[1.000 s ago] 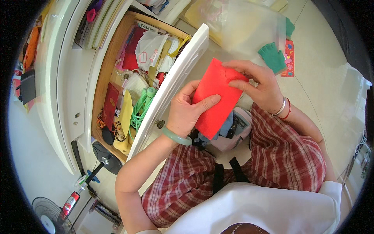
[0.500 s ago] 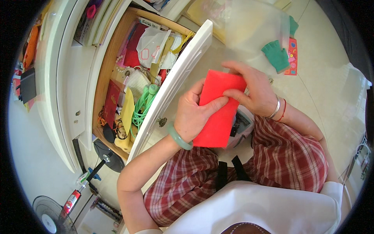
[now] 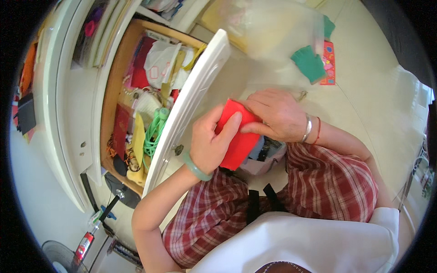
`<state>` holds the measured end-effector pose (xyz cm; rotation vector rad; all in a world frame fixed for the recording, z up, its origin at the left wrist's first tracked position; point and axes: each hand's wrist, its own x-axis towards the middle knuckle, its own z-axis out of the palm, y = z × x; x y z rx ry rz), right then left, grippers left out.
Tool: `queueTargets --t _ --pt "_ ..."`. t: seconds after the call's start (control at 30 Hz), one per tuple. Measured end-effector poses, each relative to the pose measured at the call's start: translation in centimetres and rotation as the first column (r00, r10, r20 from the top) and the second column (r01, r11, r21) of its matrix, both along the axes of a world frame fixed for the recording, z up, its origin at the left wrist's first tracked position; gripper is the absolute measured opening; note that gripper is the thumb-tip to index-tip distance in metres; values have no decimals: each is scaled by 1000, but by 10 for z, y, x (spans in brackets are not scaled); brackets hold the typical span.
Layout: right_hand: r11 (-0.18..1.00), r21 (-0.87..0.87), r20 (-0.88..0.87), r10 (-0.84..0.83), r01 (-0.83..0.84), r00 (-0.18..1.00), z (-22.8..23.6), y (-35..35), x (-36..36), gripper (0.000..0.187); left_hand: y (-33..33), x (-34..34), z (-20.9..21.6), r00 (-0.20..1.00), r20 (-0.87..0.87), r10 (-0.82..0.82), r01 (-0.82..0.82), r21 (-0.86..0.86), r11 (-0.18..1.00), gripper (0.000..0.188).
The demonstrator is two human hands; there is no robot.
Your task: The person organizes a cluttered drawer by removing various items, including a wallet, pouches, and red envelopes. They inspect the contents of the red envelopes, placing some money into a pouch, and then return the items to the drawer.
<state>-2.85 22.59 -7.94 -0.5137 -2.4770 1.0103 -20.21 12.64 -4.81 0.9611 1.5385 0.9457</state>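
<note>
A plain red envelope (image 3: 239, 144), flat and oblong, is held between both hands above my lap. My left hand (image 3: 207, 141), with a pale green bangle at the wrist, grips its left edge, thumb lying across the front. At the upper right edge my right hand (image 3: 278, 117) pinches it, thumb in front and the other fingers behind. A silver bangle and a red cord circle the right wrist. Partly hidden below the envelope, an open pale container (image 3: 260, 167) with dark and bluish items stands between my legs.
To the left an open drawer (image 3: 189, 98) holds papers, a white plastic bag (image 3: 160, 61), red booklets and a green cord (image 3: 155, 132). Green gloves (image 3: 309, 63) and a red patterned card (image 3: 328, 68) lie on the floor at upper right. A fan (image 3: 59, 255) stands lower left.
Both hands have shifted left with the envelope, and my right hand has come lower along its edge. The envelope is turned and now shows a narrower face. The whole view has shifted slightly.
</note>
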Motion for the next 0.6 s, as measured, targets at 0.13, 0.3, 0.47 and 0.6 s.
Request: queueTargets --t 0.13,0.3,0.47,0.6 --pt "960 -272 -57 -83 65 995 -10 8 10 23 2 2 4 991 -86 -107 108 4 994 22" --pt "826 -547 -28 -182 137 983 12 20 12 14 9 -1 -3 958 -275 -79 72 -36 997 30" --pt "744 -572 43 -395 347 918 16 10 8 11 20 9 7 789 -612 -58 224 198 954 100" --pt "773 -572 -6 -339 274 941 34 7 8 11 16 16 -1 732 -674 -97 295 186 937 116"
